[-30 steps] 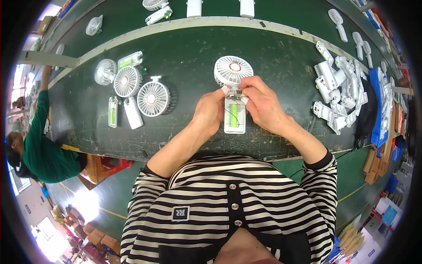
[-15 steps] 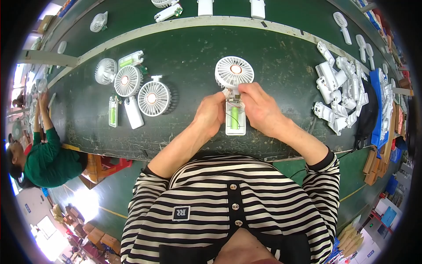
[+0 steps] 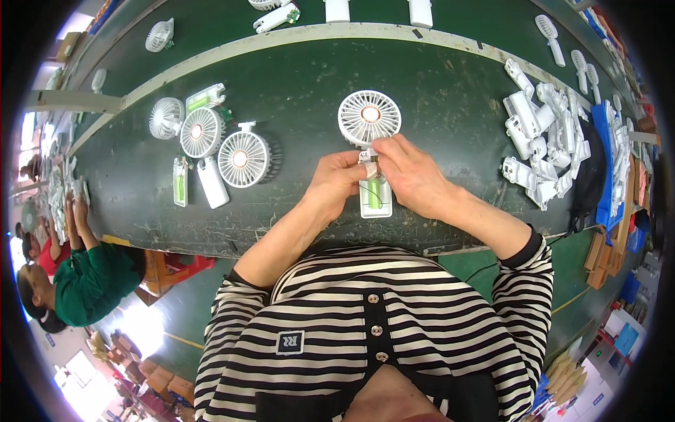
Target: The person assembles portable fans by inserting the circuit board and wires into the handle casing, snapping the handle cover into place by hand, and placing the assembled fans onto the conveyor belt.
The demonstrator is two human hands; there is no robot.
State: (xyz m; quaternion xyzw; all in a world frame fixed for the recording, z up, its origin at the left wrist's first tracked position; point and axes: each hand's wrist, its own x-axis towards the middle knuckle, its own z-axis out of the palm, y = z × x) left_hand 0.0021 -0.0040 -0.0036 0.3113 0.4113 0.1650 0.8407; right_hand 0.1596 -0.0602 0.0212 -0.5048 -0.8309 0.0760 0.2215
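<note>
Head view, hands together, pinching fan

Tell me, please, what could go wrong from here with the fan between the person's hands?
The thin dark wire curves loosely over the green battery in the open handle, so it might snag or get pinched. The left hand and right hand crowd the handle's top, so a fingertip could perhaps disturb small parts there.
</note>
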